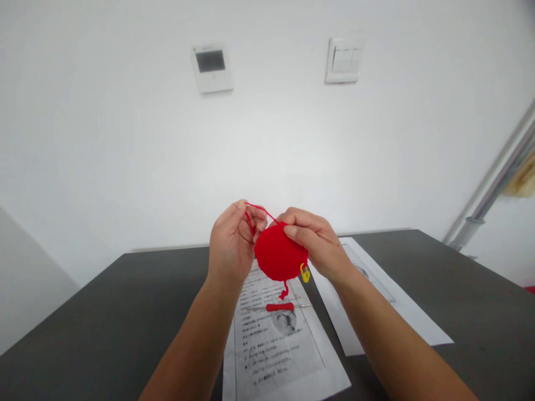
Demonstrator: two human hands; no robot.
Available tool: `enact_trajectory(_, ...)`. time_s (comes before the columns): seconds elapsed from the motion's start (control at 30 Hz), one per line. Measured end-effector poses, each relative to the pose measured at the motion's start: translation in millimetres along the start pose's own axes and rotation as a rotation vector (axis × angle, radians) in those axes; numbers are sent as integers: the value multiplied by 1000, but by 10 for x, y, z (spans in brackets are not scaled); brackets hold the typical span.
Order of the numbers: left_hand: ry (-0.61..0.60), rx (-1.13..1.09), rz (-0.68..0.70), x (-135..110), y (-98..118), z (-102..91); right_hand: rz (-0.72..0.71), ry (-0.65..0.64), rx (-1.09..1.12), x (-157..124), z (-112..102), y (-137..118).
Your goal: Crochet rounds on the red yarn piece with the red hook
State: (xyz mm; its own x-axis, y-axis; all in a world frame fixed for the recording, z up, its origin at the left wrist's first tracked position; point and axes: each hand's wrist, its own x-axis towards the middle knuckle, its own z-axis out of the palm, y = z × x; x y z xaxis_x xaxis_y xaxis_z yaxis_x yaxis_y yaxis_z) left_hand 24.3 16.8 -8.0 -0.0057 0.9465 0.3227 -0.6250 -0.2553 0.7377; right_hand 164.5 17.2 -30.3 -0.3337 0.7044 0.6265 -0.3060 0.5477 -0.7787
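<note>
A dark grey tabletop point(104, 334) spans the lower part of the frame, its far edge running across just below mid-height. Directly on it lie two white sheets of paper. The printed sheet point(292, 376), at bottom centre, carries lines of dark text and a grey picture. The second sheet point(412, 320), right of centre, lies slanted and partly hidden, with a thin-lined frame printed on it.

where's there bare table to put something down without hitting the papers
Widest: the dark table left of the left arm, back to the wall. Another patch lies right of the right sheet. Crowded: the middle, with the left sheet, red-handled tool, red round piece, left hand and right hand.
</note>
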Motion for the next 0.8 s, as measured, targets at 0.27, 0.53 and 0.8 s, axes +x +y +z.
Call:
enact_trajectory(0.27,-20,-72,5,9,-7,-16,12,-3,14,-3,3,5)
enact_trajectory(0.53,-12,-107,-50,18,2,-26,1,-12,-7,2,0,4)
enact_trajectory(0.8,31,-136,-78,20,1,-5,-18,1,-16,-6,10,-1)
